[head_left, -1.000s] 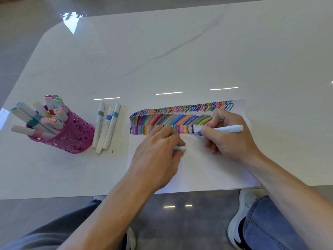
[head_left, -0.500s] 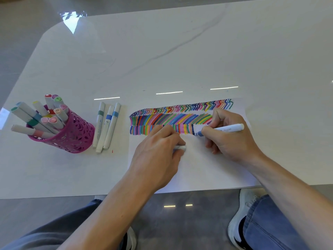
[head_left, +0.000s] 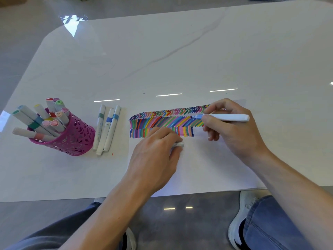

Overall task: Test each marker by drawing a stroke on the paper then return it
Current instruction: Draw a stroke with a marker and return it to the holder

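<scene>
Your right hand pinches the blue marker in its fingers, tip at the coloured strokes on the paper by the table's near edge. Your left hand curls its fingers round a white cap.

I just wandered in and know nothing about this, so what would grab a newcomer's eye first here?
The dense band of multicoloured marker strokes on the white paper sheet, mid-table, stands out most. Over it the right hand grips a white marker with a blue tip; the left hand beside it holds a small white cap. At the far left stands a pink perforated cup full of markers.
</scene>
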